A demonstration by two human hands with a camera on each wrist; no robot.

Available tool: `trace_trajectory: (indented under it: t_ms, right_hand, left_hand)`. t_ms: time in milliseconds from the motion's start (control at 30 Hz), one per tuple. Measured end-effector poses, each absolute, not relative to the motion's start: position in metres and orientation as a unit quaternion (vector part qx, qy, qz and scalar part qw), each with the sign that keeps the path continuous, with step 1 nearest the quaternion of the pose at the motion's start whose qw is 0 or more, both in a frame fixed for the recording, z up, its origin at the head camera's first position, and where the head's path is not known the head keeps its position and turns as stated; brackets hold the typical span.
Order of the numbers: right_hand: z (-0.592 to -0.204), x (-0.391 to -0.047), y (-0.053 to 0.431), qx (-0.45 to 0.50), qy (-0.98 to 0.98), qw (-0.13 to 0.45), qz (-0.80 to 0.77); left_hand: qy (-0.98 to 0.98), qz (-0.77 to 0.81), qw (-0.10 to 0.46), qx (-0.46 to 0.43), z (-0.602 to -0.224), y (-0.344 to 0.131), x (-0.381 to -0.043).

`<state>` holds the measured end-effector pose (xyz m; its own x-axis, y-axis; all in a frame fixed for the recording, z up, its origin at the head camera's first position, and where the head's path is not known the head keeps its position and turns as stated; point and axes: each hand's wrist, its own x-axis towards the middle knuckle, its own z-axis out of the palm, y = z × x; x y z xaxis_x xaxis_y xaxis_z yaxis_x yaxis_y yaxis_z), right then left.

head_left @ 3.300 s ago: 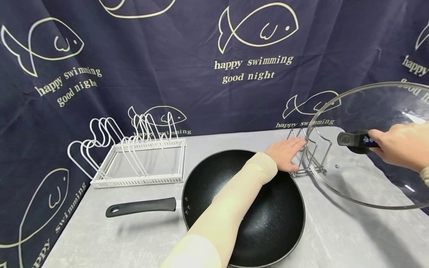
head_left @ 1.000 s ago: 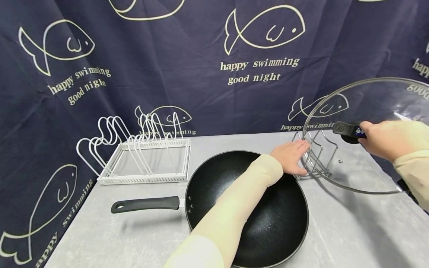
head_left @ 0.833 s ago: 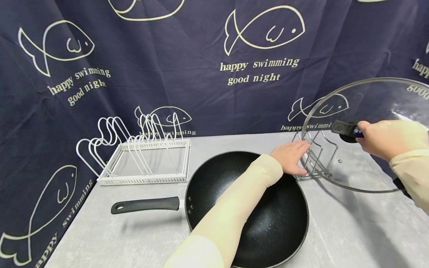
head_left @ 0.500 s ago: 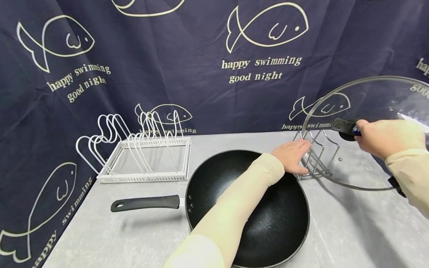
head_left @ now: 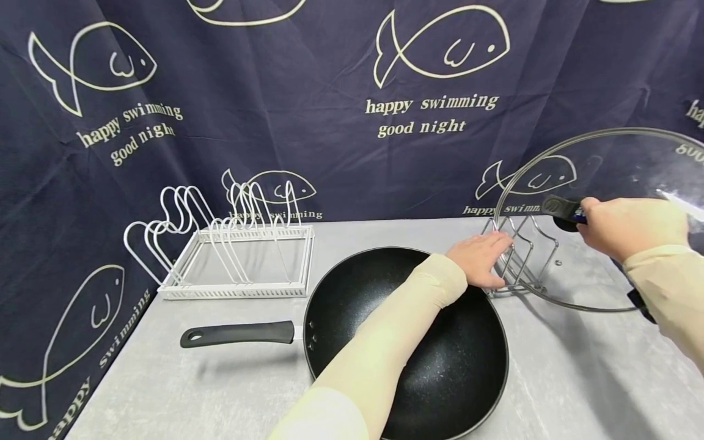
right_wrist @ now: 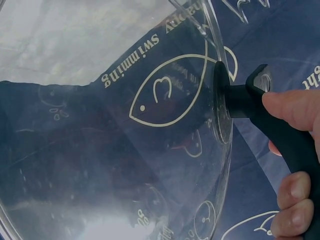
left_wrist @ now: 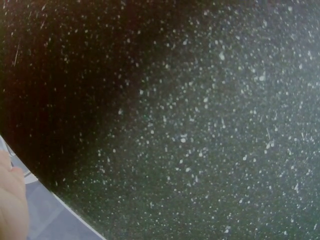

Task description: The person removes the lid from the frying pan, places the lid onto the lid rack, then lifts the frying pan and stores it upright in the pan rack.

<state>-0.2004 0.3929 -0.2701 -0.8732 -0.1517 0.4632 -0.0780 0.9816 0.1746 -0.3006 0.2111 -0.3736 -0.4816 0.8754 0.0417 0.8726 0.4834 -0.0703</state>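
Note:
My right hand (head_left: 632, 229) grips the black handle (right_wrist: 295, 145) of a large clear glass lid (head_left: 621, 165) with a metal rim. The lid is tilted up on edge, and its lower left rim passes among the wires of a small silver wire rack (head_left: 528, 244). My left hand (head_left: 480, 260) rests on the left side of that rack, fingers stretched out over its wires. Under my left forearm lies a black wok (head_left: 451, 366), its handle (head_left: 242, 333) pointing left. In the left wrist view the wok's speckled inside (left_wrist: 190, 120) hides most of the hand.
A white rack (head_left: 231, 292) with upright wire loops stands at the back left of the grey table (head_left: 137, 366). Behind hangs a dark blue fish-print cloth (head_left: 319, 122). A small metal bit (head_left: 558, 263) lies right of the silver rack.
The lid and my right hand have moved left and in toward the silver rack, slowing lately; its rim now sits further among the wires. My left hand keeps its place on the rack.

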Motion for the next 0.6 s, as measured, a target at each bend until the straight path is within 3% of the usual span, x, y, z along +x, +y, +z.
trace_trajectory:
  t_ms: [600]
  right_hand:
    - [-0.277, -0.214, 0.381, 0.045, -0.957, 0.282, -0.047]
  left_hand:
    - [-0.861, 0.006, 0.030, -0.508, -0.372, 0.211, -0.301]
